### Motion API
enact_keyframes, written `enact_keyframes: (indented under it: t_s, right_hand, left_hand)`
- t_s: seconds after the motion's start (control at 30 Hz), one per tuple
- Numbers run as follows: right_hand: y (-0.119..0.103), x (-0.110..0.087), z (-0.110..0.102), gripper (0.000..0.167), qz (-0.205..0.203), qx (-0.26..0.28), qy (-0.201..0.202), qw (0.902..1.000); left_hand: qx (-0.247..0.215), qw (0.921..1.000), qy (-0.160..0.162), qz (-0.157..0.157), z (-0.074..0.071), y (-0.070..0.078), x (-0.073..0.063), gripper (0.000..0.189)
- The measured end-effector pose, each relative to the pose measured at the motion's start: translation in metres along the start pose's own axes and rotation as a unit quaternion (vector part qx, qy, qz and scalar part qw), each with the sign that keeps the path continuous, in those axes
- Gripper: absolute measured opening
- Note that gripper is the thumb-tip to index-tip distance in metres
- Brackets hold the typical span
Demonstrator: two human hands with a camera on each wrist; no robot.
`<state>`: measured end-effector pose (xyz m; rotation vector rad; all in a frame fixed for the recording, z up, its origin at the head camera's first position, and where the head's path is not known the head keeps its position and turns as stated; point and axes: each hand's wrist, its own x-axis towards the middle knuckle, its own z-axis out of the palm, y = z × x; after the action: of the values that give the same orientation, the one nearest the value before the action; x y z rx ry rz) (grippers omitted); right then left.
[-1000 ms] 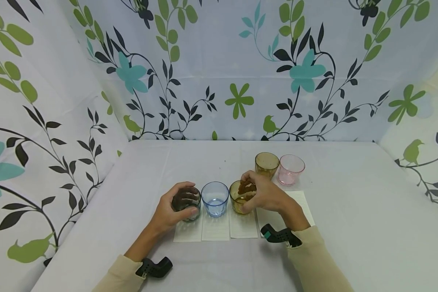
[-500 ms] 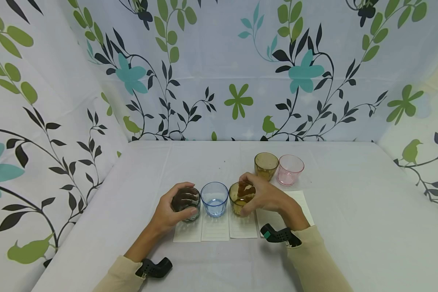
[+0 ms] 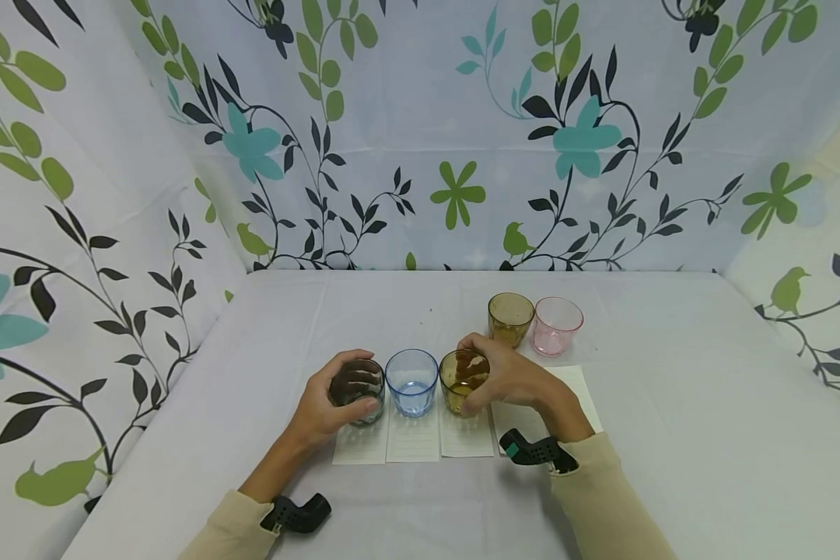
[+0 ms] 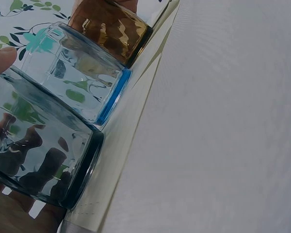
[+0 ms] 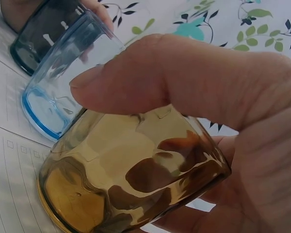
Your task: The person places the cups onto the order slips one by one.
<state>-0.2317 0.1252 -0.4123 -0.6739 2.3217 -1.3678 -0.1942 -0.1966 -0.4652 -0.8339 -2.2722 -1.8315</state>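
Three glasses stand side by side in a row on paper sheets. My left hand (image 3: 327, 400) grips the dark grey glass (image 4: 43, 141) at the row's left end, thumb in front and fingers round the far side. A clear blue glass (image 3: 411, 385) stands in the middle, with neither hand holding it. At the right end, my right hand (image 3: 514, 377) holds an amber glass (image 5: 126, 170), its thumb on the near side and fingers behind. In the head view the blue glass appears to touch both neighbours, rim to rim.
Behind the right hand stand another amber glass (image 3: 509, 315) and a pink glass (image 3: 557, 327), close together. Lined paper sheets (image 3: 413, 443) lie under the row, and one more sheet (image 3: 577, 389) extends beneath the right wrist. A patterned cloth (image 3: 392, 155) hangs behind the white table (image 3: 322, 311).
The right hand and its amber glass have shifted very slightly toward the blue glass and nearer the person. The left hand and the other glasses look unmoved.
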Motion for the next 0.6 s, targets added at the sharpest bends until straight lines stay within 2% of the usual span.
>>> enact_keyframes:
  t_s: [0.4, 0.6]
  right_hand:
    - [-0.002, -0.003, -0.003, 0.086, 0.023, 0.001, -0.014, 0.9996]
    - [-0.004, -0.007, -0.011, 0.087, -0.009, 0.002, -0.014, 0.9999]
  left_hand:
    - [0.003, 1.0, 0.0, 0.002, 0.0, -0.001, -0.001, 0.061]
    - [0.006, 1.0, 0.0, 0.001, 0.0, 0.0, 0.001, 0.061]
